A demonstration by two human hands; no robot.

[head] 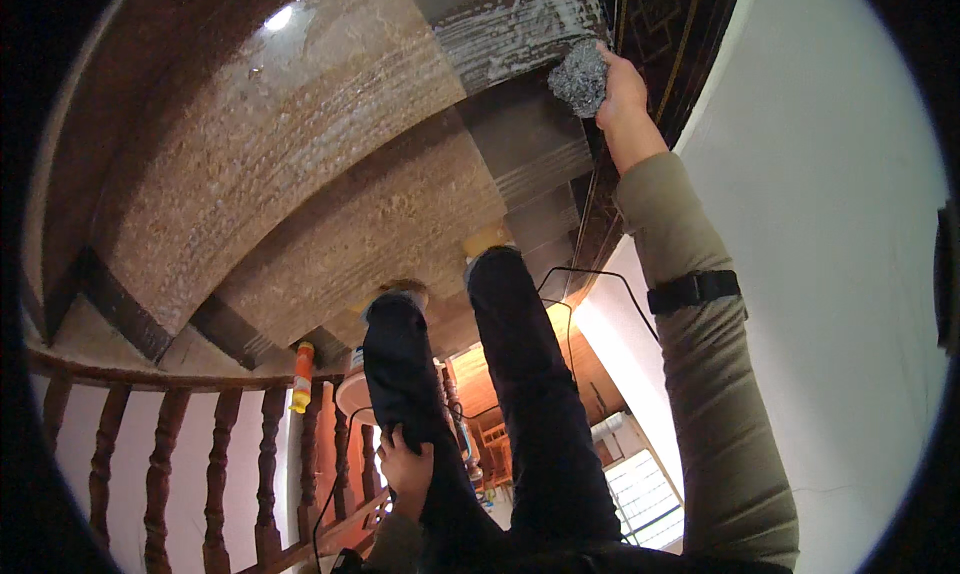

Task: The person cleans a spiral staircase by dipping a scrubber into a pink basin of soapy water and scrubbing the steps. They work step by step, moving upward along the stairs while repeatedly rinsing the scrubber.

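Note:
A steel wool scourer is gripped in my right hand, over the right end of a stair tread near the dark patterned skirting. White suds lie on the grey tile strip of that stair, just above and left of the scourer. The broad brown stone tread beside it looks wet and has grooved bands. My left hand rests on the knee area of my left trouser leg, with its fingers spread and nothing in them.
An orange bottle with a yellow cap is by the turned wooden balusters at the lower left. Lower steps curve beneath my feet. A round pinkish basin and dark cables are beyond. A white wall stands on the right.

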